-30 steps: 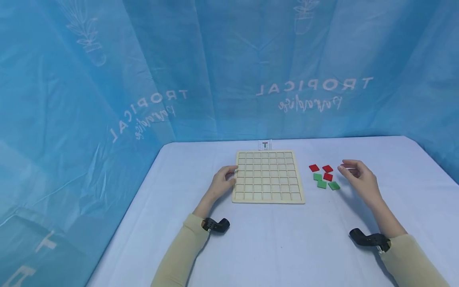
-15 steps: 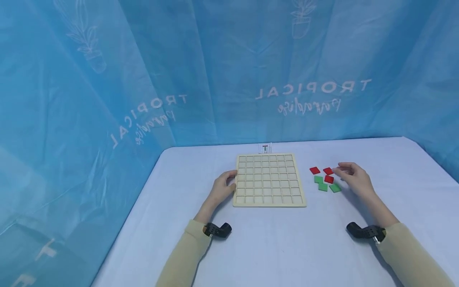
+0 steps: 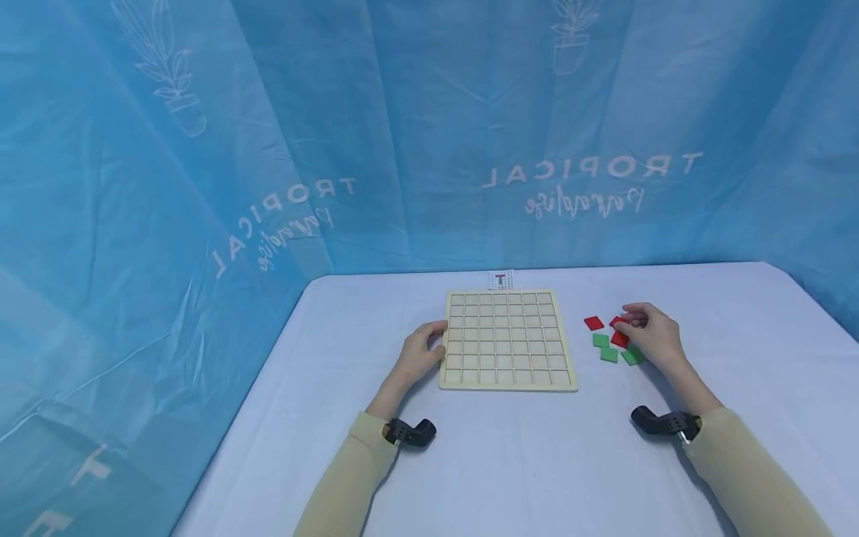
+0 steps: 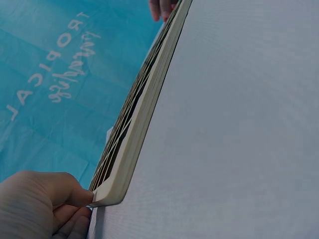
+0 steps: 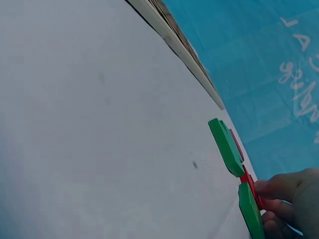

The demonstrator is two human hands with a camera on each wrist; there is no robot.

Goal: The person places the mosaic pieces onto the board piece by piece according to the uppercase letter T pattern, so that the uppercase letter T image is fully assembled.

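Tiles [image 3: 619, 341] (red/grn) at R hand [image 3: 654, 337].

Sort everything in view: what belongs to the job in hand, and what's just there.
Likely part of the job:
- board, held at its edge by the left hand
- red tiles, one touched by the right hand
- green tiles
- card, perhaps the pattern

Probably just there:
- blue curtain
- white cloth
- wrist cameras

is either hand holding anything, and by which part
Left hand seems only to touch the board at its left edge. Right hand is at a red tile; whether held cannot be told.
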